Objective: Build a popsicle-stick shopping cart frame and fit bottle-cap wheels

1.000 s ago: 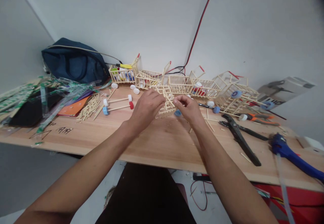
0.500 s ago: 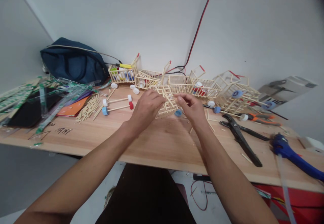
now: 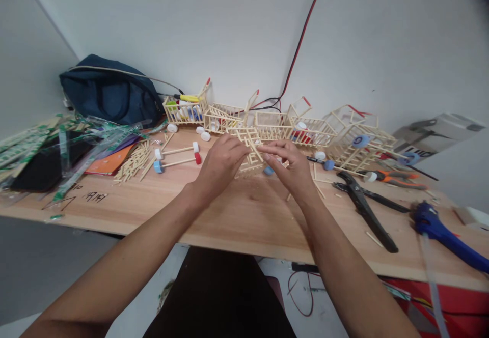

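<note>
A small lattice frame of thin wooden sticks (image 3: 252,164) is tilted between my two hands near the middle of the table. My left hand (image 3: 223,161) grips its left side, fingers bent and thumb partly hidden. At the frame's right edge is my right hand (image 3: 288,162), index finger stretched to the sticks and thumb lower, with a gap between them. Its fingertips seem to touch the frame. A blue bottle cap (image 3: 268,170) lies just under the right thumb. To the left rest two stick axles with cap wheels, one white (image 3: 178,151) and one blue and red (image 3: 178,163).
Several stick carts (image 3: 267,120) line the wall. Loose sticks (image 3: 133,162), orange paper (image 3: 110,161) and a dark blue bag (image 3: 112,93) are at left. On the right lie black-handled cutters (image 3: 367,213), orange-handled pliers (image 3: 399,177) and a blue glue gun (image 3: 439,231).
My right hand has moved slightly left, and its index finger now reaches out to the frame. My left hand keeps its grip in nearly the same place.
</note>
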Motion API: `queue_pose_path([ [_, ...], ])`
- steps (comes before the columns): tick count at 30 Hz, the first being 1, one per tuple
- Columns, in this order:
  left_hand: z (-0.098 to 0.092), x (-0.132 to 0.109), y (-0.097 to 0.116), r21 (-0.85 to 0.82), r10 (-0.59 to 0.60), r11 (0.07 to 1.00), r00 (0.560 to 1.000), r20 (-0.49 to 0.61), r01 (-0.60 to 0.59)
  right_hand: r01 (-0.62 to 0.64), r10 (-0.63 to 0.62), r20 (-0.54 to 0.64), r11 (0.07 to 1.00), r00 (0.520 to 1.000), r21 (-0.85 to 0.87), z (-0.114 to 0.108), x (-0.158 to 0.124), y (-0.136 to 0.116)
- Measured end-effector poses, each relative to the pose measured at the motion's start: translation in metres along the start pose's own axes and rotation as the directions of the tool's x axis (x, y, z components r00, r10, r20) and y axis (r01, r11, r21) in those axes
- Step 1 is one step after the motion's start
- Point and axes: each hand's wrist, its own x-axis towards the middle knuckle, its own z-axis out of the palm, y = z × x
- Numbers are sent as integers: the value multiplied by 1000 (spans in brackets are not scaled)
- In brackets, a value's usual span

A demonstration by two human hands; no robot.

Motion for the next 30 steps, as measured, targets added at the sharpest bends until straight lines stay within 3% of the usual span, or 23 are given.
queue_pose_path([
  [30,3,-5,-2,14,-1,1000,1000,23,0,-10,12,62,999,998,-31,2,-1,-1],
])
